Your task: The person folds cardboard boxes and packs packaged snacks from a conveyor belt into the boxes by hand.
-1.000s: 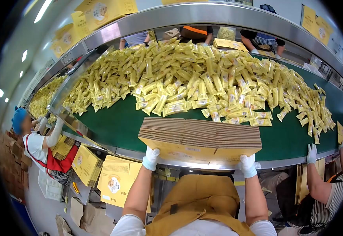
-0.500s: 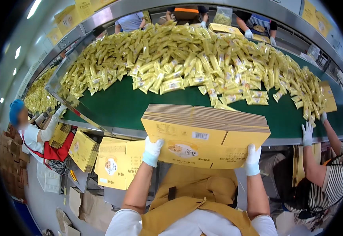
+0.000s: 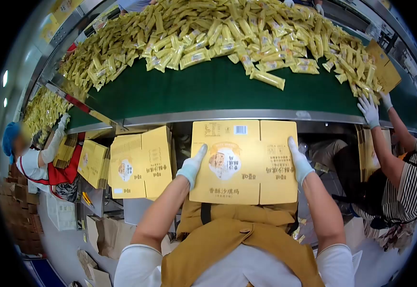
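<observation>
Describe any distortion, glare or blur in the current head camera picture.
Head view: strong fisheye, with black corners and the belt's metal edge bowed; head view: ceiling lights glare at far left; head view: large print on the held carton looks crisp, while a blurred patch sits beside the blue cap.

A broad green belt (image 3: 170,98) stretches across the room, a metal rail (image 3: 208,114) along its near edge. Grey floor (image 3: 70,237) shows at the lower left — a white plastic crate (image 3: 60,213) stands on it, with brown paper (image 3: 112,235) lying nearby and brown cartons (image 3: 25,215) stacked farther left. Small white lights (image 3: 5,78) shine at the far left — against a pale stretch of wall or ceiling (image 3: 19,93).
</observation>
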Available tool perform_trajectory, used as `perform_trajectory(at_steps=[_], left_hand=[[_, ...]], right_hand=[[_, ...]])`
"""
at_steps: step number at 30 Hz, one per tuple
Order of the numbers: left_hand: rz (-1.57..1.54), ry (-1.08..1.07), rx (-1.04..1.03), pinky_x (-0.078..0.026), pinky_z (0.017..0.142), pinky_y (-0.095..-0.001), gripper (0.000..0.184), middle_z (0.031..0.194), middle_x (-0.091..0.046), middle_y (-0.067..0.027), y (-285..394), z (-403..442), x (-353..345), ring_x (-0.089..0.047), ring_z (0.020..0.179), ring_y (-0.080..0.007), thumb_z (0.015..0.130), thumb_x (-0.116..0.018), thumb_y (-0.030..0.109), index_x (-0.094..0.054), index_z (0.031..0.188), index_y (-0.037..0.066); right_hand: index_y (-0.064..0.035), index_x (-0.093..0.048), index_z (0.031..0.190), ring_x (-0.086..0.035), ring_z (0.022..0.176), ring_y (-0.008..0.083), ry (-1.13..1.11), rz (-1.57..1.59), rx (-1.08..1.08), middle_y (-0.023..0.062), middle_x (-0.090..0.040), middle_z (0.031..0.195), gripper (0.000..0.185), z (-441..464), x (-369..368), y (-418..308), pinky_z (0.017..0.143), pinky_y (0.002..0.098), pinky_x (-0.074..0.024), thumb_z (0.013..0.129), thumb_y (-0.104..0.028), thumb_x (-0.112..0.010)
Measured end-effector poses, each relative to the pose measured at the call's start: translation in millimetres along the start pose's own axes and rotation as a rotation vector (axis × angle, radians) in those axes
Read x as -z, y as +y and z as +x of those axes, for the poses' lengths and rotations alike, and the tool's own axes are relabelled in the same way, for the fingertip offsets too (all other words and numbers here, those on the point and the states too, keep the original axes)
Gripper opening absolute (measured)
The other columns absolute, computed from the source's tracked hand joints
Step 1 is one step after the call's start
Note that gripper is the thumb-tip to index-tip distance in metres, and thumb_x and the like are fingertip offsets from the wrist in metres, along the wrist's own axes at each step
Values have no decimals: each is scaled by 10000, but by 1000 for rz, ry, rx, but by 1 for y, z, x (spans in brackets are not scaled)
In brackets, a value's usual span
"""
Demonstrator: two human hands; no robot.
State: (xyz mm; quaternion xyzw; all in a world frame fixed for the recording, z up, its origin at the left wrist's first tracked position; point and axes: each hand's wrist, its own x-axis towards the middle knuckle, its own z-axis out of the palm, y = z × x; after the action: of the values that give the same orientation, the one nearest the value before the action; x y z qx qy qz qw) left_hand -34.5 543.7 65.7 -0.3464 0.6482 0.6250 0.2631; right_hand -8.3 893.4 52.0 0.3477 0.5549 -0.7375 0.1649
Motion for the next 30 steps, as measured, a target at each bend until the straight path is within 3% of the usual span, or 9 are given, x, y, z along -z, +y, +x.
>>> perform_trajectory(at_steps=[13,17,21,24,27,28,30], left_hand=[[105,58,60,-512,888,-365,866,1202,-680,-143,-8,31,6,-657,1019,-247,807,-709,670,-613,1304,-32],[111,37,63,-554,815,-370,816,1106,-709,-152,-18,46,14,-693,918,-257,831,-704,649,-630,1267,-37],[77,-27,91,-549,829,-366,808,1143,-696,-146,-11,49,15,-685,952,-246,825,-716,642,-634,1256,-37],[34,-55,55,-541,867,-362,717,1177,-688,-128,-3,77,17,-674,996,-233,846,-758,526,-616,1284,-23],[34,-21,-4,-537,885,-358,666,1191,-684,-119,20,115,8,-669,1012,-225,850,-786,436,-603,1300,-20],[40,-5,-21,-535,890,-356,653,1196,-682,-115,29,126,5,-667,1017,-222,850,-795,406,-599,1304,-20],[30,-30,-114,-532,898,-351,645,1200,-681,-113,23,135,5,-665,1026,-216,841,-808,378,-597,1303,-19]], right_hand=[[30,-606,1286,-709,992,214,46,-46,-79,126,-701,1175,824,28,-5,11,846,344,-572,879,-687,-620],[81,-592,1269,-709,984,217,35,-24,-91,152,-697,1171,872,38,1,19,859,343,-566,874,-696,-617],[149,-555,1279,-686,1007,238,99,-115,-65,192,-673,1184,938,41,2,17,858,348,-552,876,-696,-614],[163,-537,1292,-672,1026,250,65,-149,-37,204,-663,1194,948,55,14,26,870,355,-539,881,-688,-613],[105,-511,1355,-658,1080,227,85,-195,-138,159,-651,1254,902,67,16,12,917,356,-529,881,-649,-653],[95,-499,1368,-656,1071,223,16,-83,27,147,-643,1257,848,75,13,14,918,351,-524,899,-590,-671],[87,-498,1373,-629,1110,229,57,-126,5,165,-629,1276,804,86,11,11,937,346,-502,910,-544,-682]])
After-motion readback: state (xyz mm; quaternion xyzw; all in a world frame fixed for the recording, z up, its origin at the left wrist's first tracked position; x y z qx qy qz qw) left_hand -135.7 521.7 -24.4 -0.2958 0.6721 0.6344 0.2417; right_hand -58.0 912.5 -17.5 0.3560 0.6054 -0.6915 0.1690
